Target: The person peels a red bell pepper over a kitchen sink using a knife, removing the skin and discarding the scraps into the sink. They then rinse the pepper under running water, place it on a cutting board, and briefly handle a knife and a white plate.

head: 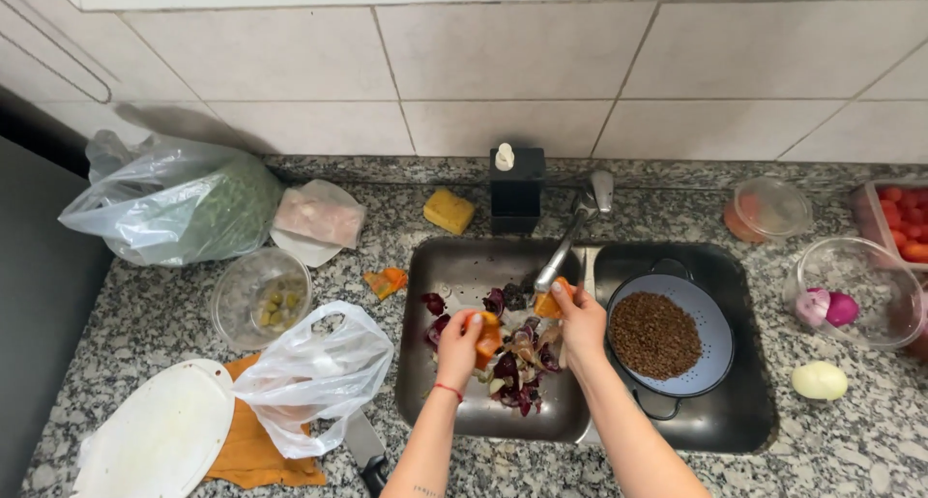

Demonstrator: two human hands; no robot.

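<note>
Two bare arms reach up from the bottom edge to a steel sink. The left hand has a red string on its wrist and pinches an orange piece with its fingers closed on it. The right hand is just beside it and grips another orange bit right under the tap. Both hands are close together but do not touch. Below the hands, purple and pale peels lie in a heap in the sink.

Right of the right hand, in the other half of the sink, sits a blue strainer full of brown grains. Further right on the worktop are a pale round onion and a glass bowl with purple onions.

Left of the left hand lie a white plastic bag, an orange cloth, a white plate and a knife. Beyond those stand a small bowl of olives, a bag of greens and a small orange scrap. Behind the hands, near the wall, are a yellow sponge and a black soap pump.
</note>
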